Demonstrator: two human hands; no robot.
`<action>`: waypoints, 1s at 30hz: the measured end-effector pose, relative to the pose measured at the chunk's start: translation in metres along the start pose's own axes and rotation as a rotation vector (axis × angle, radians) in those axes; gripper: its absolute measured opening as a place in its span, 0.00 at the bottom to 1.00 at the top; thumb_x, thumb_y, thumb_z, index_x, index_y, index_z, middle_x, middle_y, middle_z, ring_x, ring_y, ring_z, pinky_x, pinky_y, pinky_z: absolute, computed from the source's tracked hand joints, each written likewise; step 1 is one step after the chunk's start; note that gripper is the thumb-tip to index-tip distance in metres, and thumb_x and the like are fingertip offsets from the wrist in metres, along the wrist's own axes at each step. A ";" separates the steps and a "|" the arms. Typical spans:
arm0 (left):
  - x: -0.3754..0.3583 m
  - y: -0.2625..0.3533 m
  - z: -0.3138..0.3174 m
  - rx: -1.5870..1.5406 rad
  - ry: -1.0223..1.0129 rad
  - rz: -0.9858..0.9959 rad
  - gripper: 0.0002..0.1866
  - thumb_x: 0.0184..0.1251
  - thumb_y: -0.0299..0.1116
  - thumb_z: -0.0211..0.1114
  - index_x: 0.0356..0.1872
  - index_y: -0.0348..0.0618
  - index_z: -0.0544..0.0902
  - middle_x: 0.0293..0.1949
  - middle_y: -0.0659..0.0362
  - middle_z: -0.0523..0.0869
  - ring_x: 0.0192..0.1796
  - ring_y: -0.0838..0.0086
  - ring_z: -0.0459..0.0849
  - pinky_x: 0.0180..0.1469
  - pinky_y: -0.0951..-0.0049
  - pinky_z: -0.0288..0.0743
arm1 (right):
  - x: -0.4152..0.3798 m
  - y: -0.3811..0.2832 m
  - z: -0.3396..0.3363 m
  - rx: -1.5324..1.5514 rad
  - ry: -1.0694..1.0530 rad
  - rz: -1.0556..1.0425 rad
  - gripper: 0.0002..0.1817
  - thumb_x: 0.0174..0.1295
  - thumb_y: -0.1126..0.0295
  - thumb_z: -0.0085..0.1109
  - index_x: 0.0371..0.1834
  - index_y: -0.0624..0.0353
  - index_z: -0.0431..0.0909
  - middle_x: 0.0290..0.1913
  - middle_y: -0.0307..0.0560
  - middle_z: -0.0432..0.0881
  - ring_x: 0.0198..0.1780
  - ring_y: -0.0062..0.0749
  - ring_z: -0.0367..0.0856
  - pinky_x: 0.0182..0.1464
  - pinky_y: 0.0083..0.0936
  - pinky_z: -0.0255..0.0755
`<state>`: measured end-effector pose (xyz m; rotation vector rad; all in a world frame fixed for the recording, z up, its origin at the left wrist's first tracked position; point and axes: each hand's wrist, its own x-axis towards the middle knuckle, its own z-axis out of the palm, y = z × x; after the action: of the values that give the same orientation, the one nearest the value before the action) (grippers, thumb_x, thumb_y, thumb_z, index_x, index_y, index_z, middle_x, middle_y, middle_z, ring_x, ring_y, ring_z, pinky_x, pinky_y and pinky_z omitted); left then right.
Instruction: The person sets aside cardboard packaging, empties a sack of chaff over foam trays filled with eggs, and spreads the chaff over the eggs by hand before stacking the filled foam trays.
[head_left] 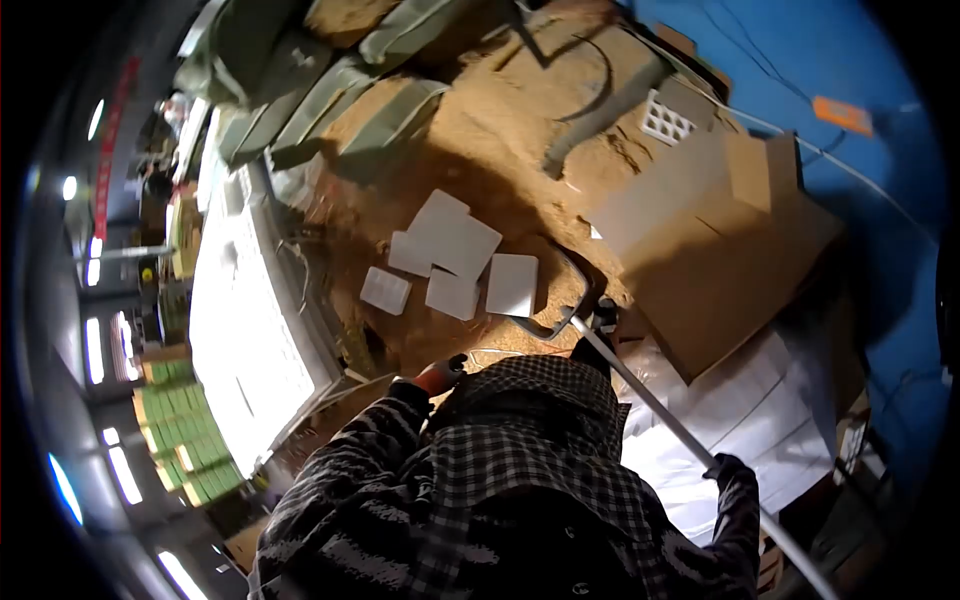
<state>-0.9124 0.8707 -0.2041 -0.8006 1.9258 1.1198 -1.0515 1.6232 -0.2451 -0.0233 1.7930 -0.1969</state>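
My right hand [728, 466], in a dark glove, is wrapped round the pale pole of a long-handled shovel [655, 405]. The pole slants from the lower right up to a broad head with a dark curved rim, low on the brown, sandy-looking ground. A white square piece [513, 285] lies at that head, partly inside the rim. Left of it, several more white pieces [450, 235] lie overlapping in a loose group. My left hand [440, 375], dark at the fingertips, is by my waist with its fingers curled in; I see nothing in it.
A large open cardboard box [730, 250] stands at the right, above white sheeting [740, 420]. Green sacks [400, 130] are piled at the upper left. A bright white panel [255, 310] stands along the left side, with green stacks [185, 430] beyond. A dark hose [605, 120] lies at the top.
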 end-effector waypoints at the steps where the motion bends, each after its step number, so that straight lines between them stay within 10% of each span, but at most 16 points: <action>1: 0.000 -0.009 0.009 -0.057 0.012 0.010 0.36 0.60 0.40 0.69 0.67 0.33 0.68 0.63 0.48 0.75 0.63 0.67 0.74 0.64 0.69 0.67 | -0.010 -0.008 0.000 0.109 -0.050 0.029 0.22 0.43 0.64 0.77 0.41 0.61 0.80 0.30 0.49 0.84 0.32 0.39 0.82 0.38 0.37 0.77; 12: 0.012 0.011 0.103 -0.199 -0.017 0.343 0.29 0.70 0.45 0.57 0.65 0.36 0.71 0.63 0.45 0.75 0.62 0.60 0.76 0.65 0.68 0.67 | -0.198 -0.251 -0.018 -0.190 0.123 -0.026 0.28 0.47 0.60 0.68 0.53 0.59 0.77 0.36 0.51 0.86 0.31 0.36 0.86 0.43 0.33 0.80; 18: -0.035 0.057 0.149 -0.556 -0.422 0.529 0.22 0.69 0.42 0.60 0.59 0.39 0.76 0.52 0.45 0.82 0.56 0.61 0.79 0.58 0.63 0.72 | -0.255 -0.248 0.025 0.210 0.068 0.030 0.37 0.48 0.72 0.72 0.65 0.64 0.69 0.32 0.49 0.83 0.19 0.28 0.78 0.21 0.26 0.74; 23: 0.004 0.045 0.213 -0.629 -0.415 0.639 0.19 0.68 0.39 0.60 0.56 0.42 0.78 0.49 0.48 0.83 0.52 0.61 0.81 0.54 0.62 0.74 | -0.227 -0.242 0.040 -0.241 0.125 -0.120 0.39 0.49 0.48 0.68 0.64 0.52 0.72 0.54 0.51 0.83 0.58 0.39 0.80 0.59 0.33 0.72; 28: 0.076 0.036 0.282 -0.429 0.240 1.053 0.16 0.67 0.37 0.61 0.53 0.44 0.80 0.46 0.50 0.84 0.47 0.61 0.82 0.50 0.60 0.75 | -0.193 -0.277 0.020 -0.253 0.084 -0.152 0.42 0.45 0.46 0.67 0.66 0.50 0.71 0.57 0.53 0.81 0.59 0.46 0.78 0.60 0.36 0.71; 29: 0.079 0.050 0.279 -0.846 -0.151 0.641 0.11 0.64 0.34 0.63 0.45 0.45 0.84 0.37 0.51 0.84 0.40 0.60 0.84 0.43 0.62 0.77 | -0.191 -0.284 0.015 -0.273 0.101 -0.150 0.43 0.45 0.47 0.67 0.66 0.52 0.70 0.56 0.55 0.81 0.59 0.47 0.78 0.60 0.37 0.71; 30: 0.072 0.059 0.276 -0.859 -0.155 0.630 0.11 0.64 0.34 0.63 0.45 0.45 0.84 0.37 0.51 0.84 0.40 0.60 0.84 0.43 0.62 0.77 | -0.193 -0.294 0.011 -0.292 0.116 -0.146 0.43 0.45 0.47 0.67 0.66 0.53 0.70 0.56 0.56 0.80 0.58 0.48 0.78 0.60 0.38 0.71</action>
<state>-0.9159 1.1328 -0.3312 -0.4817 1.5592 2.3974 -1.0226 1.3560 -0.0179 -0.3574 1.9241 -0.0394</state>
